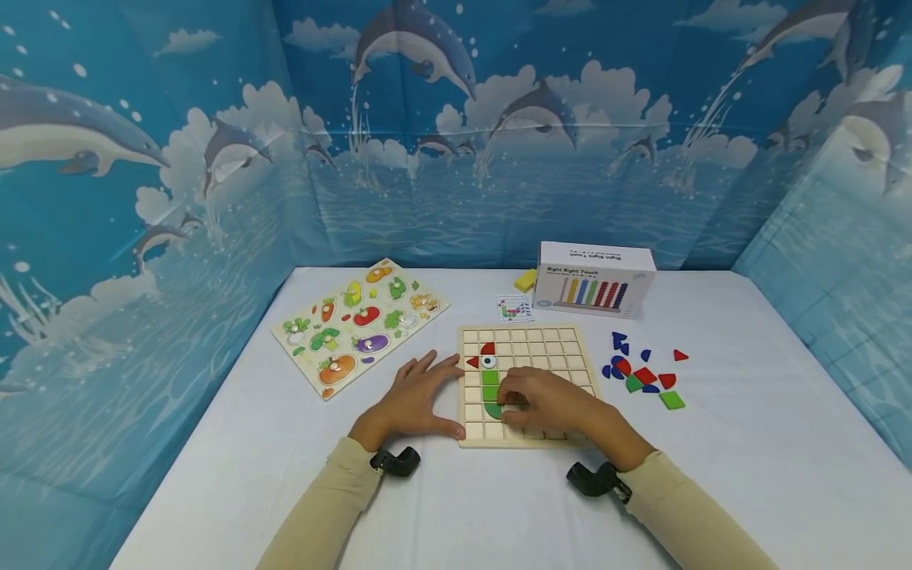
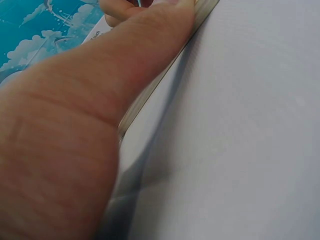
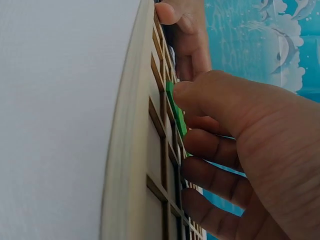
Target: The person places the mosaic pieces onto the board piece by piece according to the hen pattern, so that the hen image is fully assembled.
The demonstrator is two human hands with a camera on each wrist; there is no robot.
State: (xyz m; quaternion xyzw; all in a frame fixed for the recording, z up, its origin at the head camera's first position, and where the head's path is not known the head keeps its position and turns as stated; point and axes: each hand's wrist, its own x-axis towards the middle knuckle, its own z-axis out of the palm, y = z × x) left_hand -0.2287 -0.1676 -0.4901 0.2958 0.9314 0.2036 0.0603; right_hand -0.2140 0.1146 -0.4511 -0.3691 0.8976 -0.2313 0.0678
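On the white desk a square wooden grid board lies in front of the person, and both hands work at its near left part. The left hand lies flat with fingers straight and spread, its thumb pressed along the board's near edge at about 7 o'clock and its fingertips touching the left edge; it holds nothing. The right hand rests on the board with fingers curled, the thumb and fingertips pinching a green curved wooden piece set in the cells near the lower left, directly below a green square piece, a white eye tile and two red pieces. At 3 o'clock from the board, a loose cluster of red, blue and green wooden shapes lies on the desk. At 10 o'clock lies a vegetable peg puzzle board, and at 12 o'clock stands a white cardboard box with a small card just left of it.
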